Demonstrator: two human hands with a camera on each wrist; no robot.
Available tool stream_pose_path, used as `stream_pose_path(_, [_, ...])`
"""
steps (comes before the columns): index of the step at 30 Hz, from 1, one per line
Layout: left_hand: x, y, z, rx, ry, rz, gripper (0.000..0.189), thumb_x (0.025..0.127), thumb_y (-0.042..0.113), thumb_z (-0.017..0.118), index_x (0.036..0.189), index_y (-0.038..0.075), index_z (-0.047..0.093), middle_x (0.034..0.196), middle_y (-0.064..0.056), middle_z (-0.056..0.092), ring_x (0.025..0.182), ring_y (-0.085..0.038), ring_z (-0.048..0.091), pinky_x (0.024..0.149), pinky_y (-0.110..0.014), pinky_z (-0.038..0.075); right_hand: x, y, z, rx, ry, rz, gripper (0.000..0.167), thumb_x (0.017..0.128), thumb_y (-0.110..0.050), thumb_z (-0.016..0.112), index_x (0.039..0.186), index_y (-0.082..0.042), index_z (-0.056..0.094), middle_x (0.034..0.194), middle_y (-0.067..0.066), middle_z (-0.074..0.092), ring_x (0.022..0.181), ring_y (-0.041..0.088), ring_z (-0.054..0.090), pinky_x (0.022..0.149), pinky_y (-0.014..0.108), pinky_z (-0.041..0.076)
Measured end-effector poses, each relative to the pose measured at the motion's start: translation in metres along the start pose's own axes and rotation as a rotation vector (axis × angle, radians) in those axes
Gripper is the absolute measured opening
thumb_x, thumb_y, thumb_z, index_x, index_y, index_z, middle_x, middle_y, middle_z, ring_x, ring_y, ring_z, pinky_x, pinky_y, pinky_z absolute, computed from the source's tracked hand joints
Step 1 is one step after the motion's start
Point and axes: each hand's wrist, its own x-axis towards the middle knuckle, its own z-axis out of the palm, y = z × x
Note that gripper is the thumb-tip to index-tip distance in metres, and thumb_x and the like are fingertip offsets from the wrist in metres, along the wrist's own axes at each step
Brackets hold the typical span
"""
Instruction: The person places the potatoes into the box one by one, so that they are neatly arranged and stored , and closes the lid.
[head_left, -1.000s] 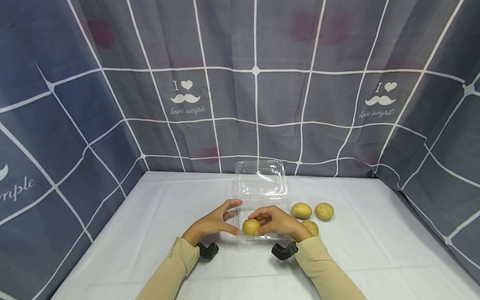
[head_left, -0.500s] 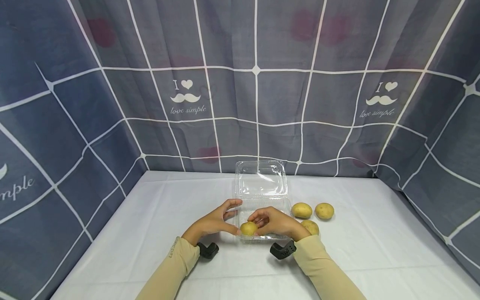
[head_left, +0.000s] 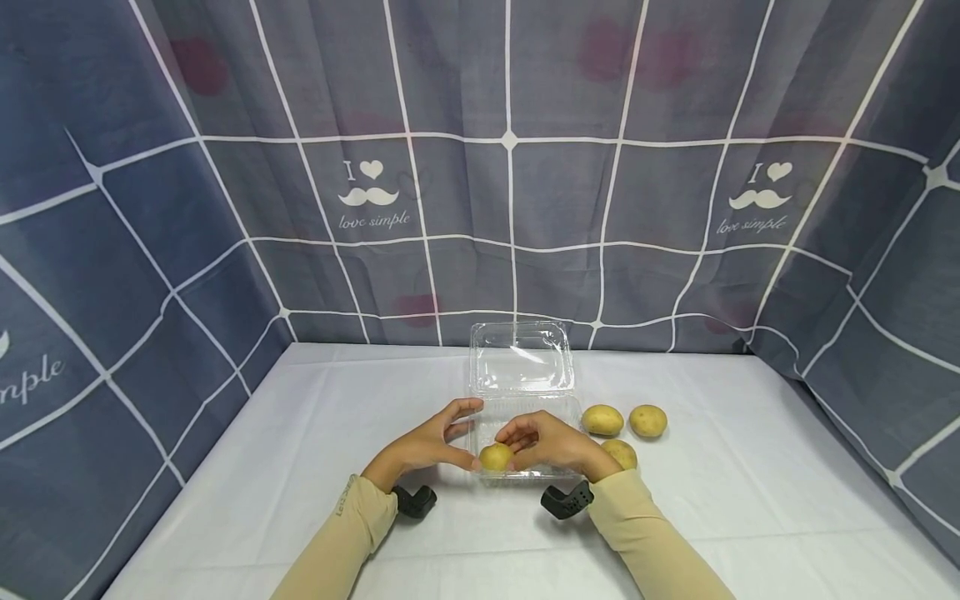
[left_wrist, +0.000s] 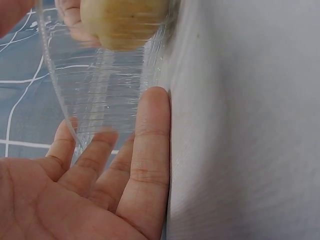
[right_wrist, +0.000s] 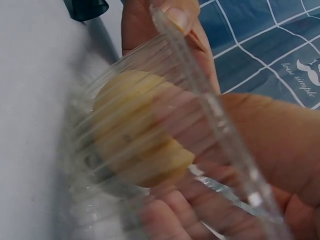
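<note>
A clear plastic clamshell box (head_left: pixel 525 407) lies unfolded on the white cloth, its lid (head_left: pixel 521 358) raised at the back. Inside its near left corner sits a yellow potato (head_left: pixel 496 457). My right hand (head_left: pixel 551 442) reaches in from the right, with thumb and fingers around the potato; in the right wrist view, the potato (right_wrist: pixel 135 125) shows through the ribbed wall. Spread along the box's left end is my left hand (head_left: pixel 429 442), thumb at the near corner. The left wrist view shows its fingers (left_wrist: pixel 150 130) nearly straight against the outside wall.
Right of the box lie three more potatoes: one (head_left: pixel 602 420) close beside it, another (head_left: pixel 648 422) farther right, and a third (head_left: pixel 621 454) partly behind the right wrist. Dark blue checked curtains (head_left: pixel 465 192) border the back and sides of the white tabletop (head_left: pixel 337 400).
The potato in my right hand has moved a little left, into the near left corner of the box, between one second and half a second ago. My left hand has stayed still.
</note>
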Motion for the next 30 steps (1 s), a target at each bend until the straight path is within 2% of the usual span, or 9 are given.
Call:
stream_pose_path(7, [0.001,-0.001,0.001,0.000,-0.002,0.000,0.103,0.088,0.007,0.087,0.168,0.001,0.022,0.177,-0.020,0.019,0.162,-0.048,0.022,0.128,-0.066,0.029,-0.003,-0.005,-0.004,-0.062,0.046,-0.029,0.041,0.089,0.000,0.082,0.124,0.016,0.068,0.116,0.017,0.076,0.102,0.017,0.069,0.092,0.023,0.058])
stream_pose_path(15, [0.000,-0.001,0.000,0.014,0.002,0.002,0.104,0.088,0.010,0.088,0.168,0.002,0.022,0.177,-0.020,0.020,0.162,-0.048,0.023,0.128,-0.066,0.028,-0.010,-0.010,-0.011,-0.070,0.076,-0.070,0.043,0.091,-0.003,0.081,0.128,0.016,0.067,0.124,0.032,0.071,0.115,0.041,0.069,0.099,0.025,0.058])
stream_pose_path(20, [0.000,-0.001,0.000,0.011,0.004,-0.002,0.104,0.087,0.009,0.087,0.168,0.002,0.022,0.177,-0.020,0.021,0.162,-0.047,0.023,0.128,-0.066,0.028,-0.018,-0.013,-0.015,-0.059,0.101,-0.097,0.042,0.093,-0.002,0.080,0.128,0.017,0.065,0.124,0.035,0.069,0.117,0.048,0.068,0.098,0.025,0.059])
stream_pose_path(26, [-0.002,0.000,-0.001,-0.006,0.006,-0.004,0.104,0.087,0.008,0.087,0.168,0.002,0.023,0.177,-0.020,0.020,0.162,-0.047,0.023,0.127,-0.066,0.029,-0.031,-0.017,-0.021,-0.008,0.162,-0.110,0.037,0.095,0.000,0.079,0.127,0.015,0.067,0.127,0.037,0.066,0.117,0.044,0.068,0.099,0.027,0.060])
stream_pose_path(30, [-0.001,0.000,-0.001,-0.010,0.003,0.001,0.104,0.087,0.008,0.088,0.168,0.001,0.023,0.177,-0.020,0.020,0.162,-0.047,0.023,0.127,-0.065,0.030,-0.040,-0.019,-0.025,0.009,0.204,-0.111,0.036,0.096,-0.001,0.078,0.127,0.014,0.068,0.128,0.036,0.066,0.116,0.037,0.070,0.098,0.025,0.059])
